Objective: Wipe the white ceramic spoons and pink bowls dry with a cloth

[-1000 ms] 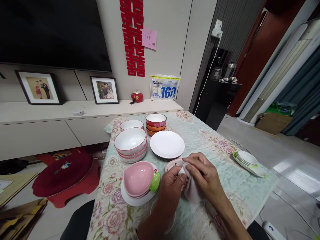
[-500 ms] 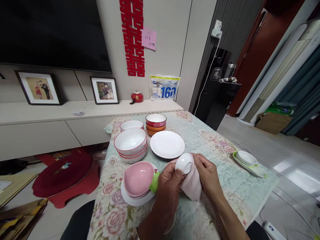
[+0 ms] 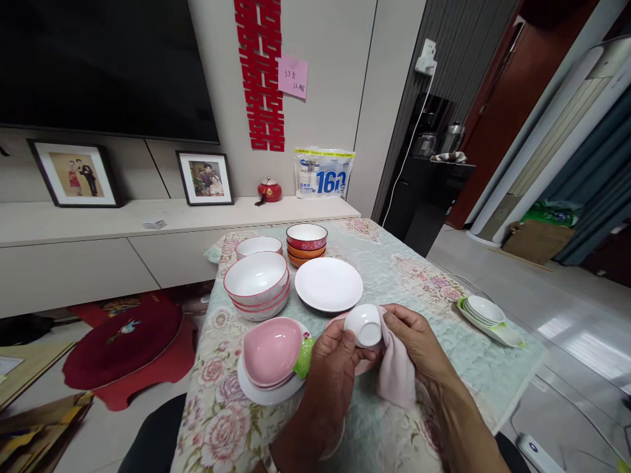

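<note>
My left hand (image 3: 336, 355) grips a small white bowl (image 3: 361, 323) by its side, its base turned toward me. Pinched in my right hand (image 3: 411, 335) is a pale pink cloth (image 3: 396, 371), pressed against the bowl's right rim and hanging down. Behind the bowl, a pink dish (image 3: 365, 366) is partly hidden by my hands. To the left, pink peach-shaped bowls (image 3: 273, 351) with a green leaf handle rest on a white plate (image 3: 259, 396). A white plate on a dark one (image 3: 328, 284) lies just beyond my hands.
Red-rimmed white bowls (image 3: 256, 279) are stacked at the left, with red and orange bowls (image 3: 306, 238) behind. Small white dishes (image 3: 486, 309) sit on a green-edged tray (image 3: 497, 334) at the right edge. A floral quilted cloth (image 3: 315, 453) covers the table. A red stool (image 3: 123, 348) stands left.
My left hand has turned the small bowl so its base faces me more. My right hand and the cloth have shifted slightly right, uncovering more of the bowl and the pink dish behind.
</note>
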Demonstrator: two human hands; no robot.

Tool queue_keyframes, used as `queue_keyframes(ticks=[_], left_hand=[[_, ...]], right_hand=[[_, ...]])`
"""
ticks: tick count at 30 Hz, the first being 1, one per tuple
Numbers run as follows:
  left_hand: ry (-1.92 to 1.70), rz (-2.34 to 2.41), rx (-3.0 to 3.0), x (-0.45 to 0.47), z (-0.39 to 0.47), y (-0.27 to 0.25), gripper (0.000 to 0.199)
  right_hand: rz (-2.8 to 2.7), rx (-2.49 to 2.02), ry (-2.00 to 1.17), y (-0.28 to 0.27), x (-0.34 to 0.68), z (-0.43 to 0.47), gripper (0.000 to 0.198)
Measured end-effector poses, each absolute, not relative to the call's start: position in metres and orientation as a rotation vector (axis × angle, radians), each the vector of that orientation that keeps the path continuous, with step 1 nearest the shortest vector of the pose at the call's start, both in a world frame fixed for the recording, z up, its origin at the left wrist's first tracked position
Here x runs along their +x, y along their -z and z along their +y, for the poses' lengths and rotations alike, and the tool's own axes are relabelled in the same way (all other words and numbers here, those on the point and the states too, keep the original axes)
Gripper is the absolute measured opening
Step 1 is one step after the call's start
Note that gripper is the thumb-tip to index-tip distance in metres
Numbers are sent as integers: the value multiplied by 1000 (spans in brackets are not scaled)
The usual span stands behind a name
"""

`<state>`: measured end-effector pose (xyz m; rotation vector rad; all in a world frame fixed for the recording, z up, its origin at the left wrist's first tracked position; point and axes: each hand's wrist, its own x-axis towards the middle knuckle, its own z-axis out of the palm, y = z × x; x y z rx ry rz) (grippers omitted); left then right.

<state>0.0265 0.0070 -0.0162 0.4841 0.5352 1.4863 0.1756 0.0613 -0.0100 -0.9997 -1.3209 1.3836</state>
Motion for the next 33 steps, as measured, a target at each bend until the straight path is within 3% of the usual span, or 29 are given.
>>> queue_keyframes(ticks=[4, 8, 12, 17, 20, 28, 33], left_hand=[[-1496, 551, 439, 28, 10, 20, 25], [-1429, 469, 401, 29, 12, 27, 47], [-1417, 359, 455, 29, 12, 28, 30], [-1412, 281, 446, 27, 14, 24, 18], [-1388, 255, 394, 26, 13, 23, 19], [-1339, 332, 495, 27, 10, 22, 21], [-1305, 316, 468, 29, 11, 24, 23]], right_hand=[[-1368, -984, -1345, 1, 178, 55, 29], [-1621, -969, -866, -4, 174, 51, 15], [-1911, -831, -604, -3, 170, 49, 11], [-2086, -720, -691, -11, 169, 44, 18], [-1978, -813, -685, -16, 175, 45, 17], [-1757, -1075, -150, -9, 171, 42, 3], [-2013, -853, -223, -12, 159, 37, 17]])
